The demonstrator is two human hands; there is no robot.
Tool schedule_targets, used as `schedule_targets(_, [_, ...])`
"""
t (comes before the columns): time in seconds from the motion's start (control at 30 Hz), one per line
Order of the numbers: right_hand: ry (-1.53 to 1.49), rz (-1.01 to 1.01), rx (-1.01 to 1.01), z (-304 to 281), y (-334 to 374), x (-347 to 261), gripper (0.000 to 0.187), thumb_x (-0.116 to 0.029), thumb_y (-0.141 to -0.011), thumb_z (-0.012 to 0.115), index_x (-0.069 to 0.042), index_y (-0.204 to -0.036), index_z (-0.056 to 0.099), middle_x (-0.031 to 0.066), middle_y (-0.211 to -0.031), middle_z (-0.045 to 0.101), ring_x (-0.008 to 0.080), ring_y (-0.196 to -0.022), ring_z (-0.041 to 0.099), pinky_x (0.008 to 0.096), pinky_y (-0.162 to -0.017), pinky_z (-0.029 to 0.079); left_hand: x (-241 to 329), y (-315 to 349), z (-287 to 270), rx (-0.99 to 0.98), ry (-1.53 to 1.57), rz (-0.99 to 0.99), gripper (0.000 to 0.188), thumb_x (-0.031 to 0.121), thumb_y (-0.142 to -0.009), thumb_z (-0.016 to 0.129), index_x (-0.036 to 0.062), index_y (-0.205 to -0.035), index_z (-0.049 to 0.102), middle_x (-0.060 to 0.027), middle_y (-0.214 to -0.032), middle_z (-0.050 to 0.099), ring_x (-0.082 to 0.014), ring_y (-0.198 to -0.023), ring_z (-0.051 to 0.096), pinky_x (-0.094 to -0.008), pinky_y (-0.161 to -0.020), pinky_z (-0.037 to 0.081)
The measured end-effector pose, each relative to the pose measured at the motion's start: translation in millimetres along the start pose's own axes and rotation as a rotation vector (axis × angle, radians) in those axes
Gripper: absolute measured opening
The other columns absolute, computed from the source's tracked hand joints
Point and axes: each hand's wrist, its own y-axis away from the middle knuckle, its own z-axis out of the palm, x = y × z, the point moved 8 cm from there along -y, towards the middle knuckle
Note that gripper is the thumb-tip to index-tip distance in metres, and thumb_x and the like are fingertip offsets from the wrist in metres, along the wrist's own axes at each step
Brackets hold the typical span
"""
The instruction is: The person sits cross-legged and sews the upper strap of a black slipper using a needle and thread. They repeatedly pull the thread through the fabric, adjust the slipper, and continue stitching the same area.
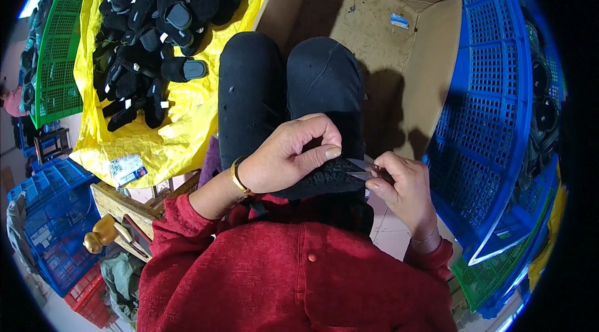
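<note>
Fingers [331,153] of the left hand [281,160] curled into a loop, the tips of thumb and forefinger brought together in a narrow pinch above the lap [249,95]; whether they gripped a thin strand could not be told. The right hand [402,190] was closed on a two-bladed metal cutter [360,175], thumb below and forefinger above, with its handles hidden. Its blades stood parted in a narrow V, their points directed left, toward the left thumb.

A label [128,168] with a square code and a red and blue patch sat on the yellow sack [187,107], its print too small to read. White tags [165,104] showed among the black slippers [134,54] heaped there, and a blue-and-white packet [399,21] lay inside the cardboard box [437,51].

A black fuzzy piece [315,182] lay across the lap, just below the left fingertips and to the left of the right hand. The blades reached over its right-hand end; whether the metal touched it was unclear. A gold-coloured bracelet [236,176] circled the left wrist.
</note>
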Motion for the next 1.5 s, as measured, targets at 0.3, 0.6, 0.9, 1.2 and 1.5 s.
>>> schedule_targets(0.3, [0.252,-0.122,0.03,2.5,-12.5,-15.8,0.036,-0.038,-0.075,0.073,-0.007,-0.069,0.055,0.0067,-0.056,0.053,0.0242,-0.053,0.056,0.0333,-0.049,0.042,5.9,4.7,1.1,0.002,-0.067,0.087,0.009,0.012,-0.092,0.058,0.0032,-0.092,0.054,-0.0025,-0.086,0.054,-0.0118,-0.081,0.051,-0.026,-0.074,0.043])
schedule_targets(0.6, [-0.656,0.112,0.051,43.4,18.0,27.4,0.052,-0.015,-0.063,0.084,0.0,-0.106,0.057,0.0073,-0.098,0.063,0.0112,-0.086,0.06,0.0236,-0.075,0.048,-30.2,35.2,-0.4,0.156,0.342,-0.244,0.011,0.011,-0.095,0.054,0.0019,-0.101,0.056,-0.001,-0.092,0.057,-0.0076,-0.086,0.054,-0.0232,-0.08,0.044])
schedule_targets(0.9, [-0.463,-0.075,-0.053,51.9,12.1,6.3,0.048,-0.003,-0.062,0.079,0.0,-0.105,0.057,0.0134,-0.109,0.061,0.0221,-0.099,0.061,0.0307,-0.085,0.048,6.7,34.8,5.3,-0.06,-0.074,-0.061,0.02,0.01,-0.079,0.073,0.0037,-0.097,0.067,-0.0085,-0.093,0.065,-0.0212,-0.089,0.061,-0.0299,-0.079,0.048])
schedule_targets(1.2, [-0.257,-0.324,0.007,38.8,-1.3,-27.4,0.043,-0.004,-0.062,0.08,-0.003,-0.099,0.059,0.012,-0.101,0.065,0.0226,-0.082,0.066,0.032,-0.072,0.052,21.7,27.4,-4.6,-0.166,-0.08,-0.085,0.011,0.003,-0.074,0.073,0.0022,-0.083,0.067,-0.0091,-0.085,0.065,-0.0222,-0.077,0.063,-0.0296,-0.071,0.049])
schedule_targets(1.5, [-0.268,-0.282,-0.001,37.1,-13.4,-40.7,0.042,-0.005,-0.058,0.082,-0.004,-0.095,0.061,0.0129,-0.098,0.067,0.0205,-0.078,0.066,0.0291,-0.069,0.051,16.8,36.0,-14.7,-0.15,0.039,-0.058,0.008,0.003,-0.075,0.07,0.0021,-0.081,0.065,-0.0067,-0.087,0.067,-0.0185,-0.081,0.062,-0.0297,-0.075,0.047])
